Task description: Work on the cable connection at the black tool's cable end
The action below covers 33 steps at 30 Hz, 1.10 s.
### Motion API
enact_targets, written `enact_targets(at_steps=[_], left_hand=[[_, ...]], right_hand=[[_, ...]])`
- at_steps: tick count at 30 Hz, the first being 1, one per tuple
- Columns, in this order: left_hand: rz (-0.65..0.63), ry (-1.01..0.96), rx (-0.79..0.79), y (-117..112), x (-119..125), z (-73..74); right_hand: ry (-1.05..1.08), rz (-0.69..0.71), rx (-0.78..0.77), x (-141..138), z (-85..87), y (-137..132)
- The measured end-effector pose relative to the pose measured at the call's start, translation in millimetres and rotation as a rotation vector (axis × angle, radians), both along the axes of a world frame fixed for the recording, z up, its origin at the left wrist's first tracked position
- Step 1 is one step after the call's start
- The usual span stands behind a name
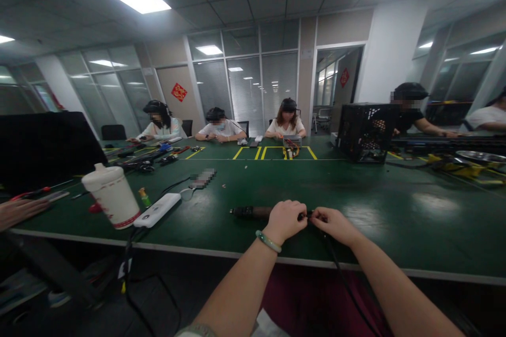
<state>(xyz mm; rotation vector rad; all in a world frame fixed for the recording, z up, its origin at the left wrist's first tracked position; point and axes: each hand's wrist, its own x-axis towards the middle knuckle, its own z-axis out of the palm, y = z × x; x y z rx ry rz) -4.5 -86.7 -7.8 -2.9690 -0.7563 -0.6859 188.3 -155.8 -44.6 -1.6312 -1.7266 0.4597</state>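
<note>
A dark, round-bodied electric screwdriver (pixel 253 212) lies lengthwise on the green table, its narrow metal tip pointing left. My left hand (pixel 288 218) is wrapped over the tool's right part, with the fingertips near its rear end. Close beside it, the fingers of my right hand (pixel 332 222) pinch the end of a black cable (pixel 336 260), which hangs down over the table edge toward my lap. The fingertips of both hands nearly meet. Whether the cable end is inside the tool's rear cannot be made out. A green bangle circles my left wrist.
A white lidded cup (pixel 110 196) and a white power strip (pixel 158 209) with cords stand to the left. Another person's hand (pixel 23 213) rests at the far left. Across the table (pixel 221 181) sit several people. A black computer case (pixel 367 131) stands at the right.
</note>
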Motion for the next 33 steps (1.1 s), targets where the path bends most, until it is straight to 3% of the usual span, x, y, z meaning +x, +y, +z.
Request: enact_targets(at_steps=[9, 22, 33], left_hand=[[-0.003, -0.010, 0.021, 0.0, 1.3, -1.5], [-0.060, -0.048, 0.013, 4.3, 0.0, -5.7], [-0.026, -0.046, 0.023, 1.8, -3.3, -3.6]], right_hand=[[0.047, -0.036, 0.033, -0.8, -1.9, 4.7], [0.177, 0.017, -0.041, 3.0, -3.6, 8.3], [0.192, 0.029, -0.066, 3.9, -4.4, 8.5]])
